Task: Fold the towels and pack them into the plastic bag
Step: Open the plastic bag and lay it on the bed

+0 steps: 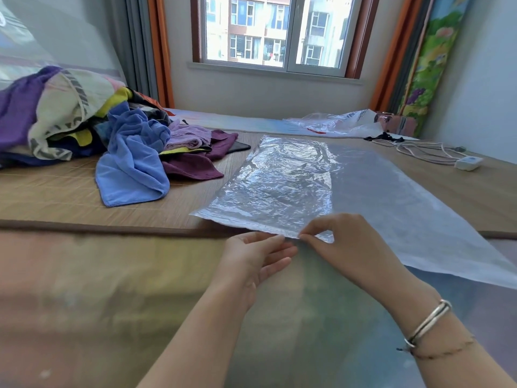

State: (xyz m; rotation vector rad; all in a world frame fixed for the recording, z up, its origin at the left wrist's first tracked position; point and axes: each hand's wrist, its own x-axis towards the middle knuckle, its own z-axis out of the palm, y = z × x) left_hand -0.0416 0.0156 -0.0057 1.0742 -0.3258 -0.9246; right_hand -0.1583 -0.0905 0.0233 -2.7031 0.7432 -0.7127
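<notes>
A clear crinkled plastic bag (279, 183) lies flat on the straw mat, its near edge at my hands. My right hand (344, 245) pinches that near edge between thumb and fingertips. My left hand (257, 256) is just left of it, palm up, fingers nearly straight, their tips touching the underside of the same edge. A heap of unfolded towels (70, 116) sits at the left: purple, cream, yellow and dark ones, with a blue towel (131, 166) and a maroon towel (195, 163) spilling towards the bag.
A larger translucent plastic sheet (419, 208) lies under and to the right of the bag. Another crumpled plastic bag (335, 123) sits at the back right. A white power strip (468, 163) and its cable lie far right. The straw mat (56, 197) ends near my hands.
</notes>
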